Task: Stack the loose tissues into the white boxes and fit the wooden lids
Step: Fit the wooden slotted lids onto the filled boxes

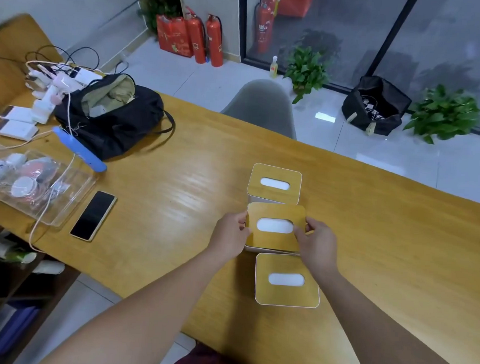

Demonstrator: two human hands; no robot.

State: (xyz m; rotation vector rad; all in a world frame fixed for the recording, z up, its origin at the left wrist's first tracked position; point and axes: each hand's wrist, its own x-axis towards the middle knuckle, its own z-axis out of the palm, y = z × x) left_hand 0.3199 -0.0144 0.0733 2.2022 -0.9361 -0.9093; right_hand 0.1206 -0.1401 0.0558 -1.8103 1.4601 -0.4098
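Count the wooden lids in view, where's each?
3, in a row on the table: far lid seated on its box, middle lid held by left hand and right hand, near lid seated.

white boxes: three — far point(274, 184), middle point(273, 250), near point(287, 280)
wooden lids: three — one per box
hands: two
fire extinguishers: three
phones: one

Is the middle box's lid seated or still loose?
Loose: the middle lid sits skewed, overhanging its box, gripped by both hands.

Soft, slightly blurred — glare streaks the table point(177, 183).
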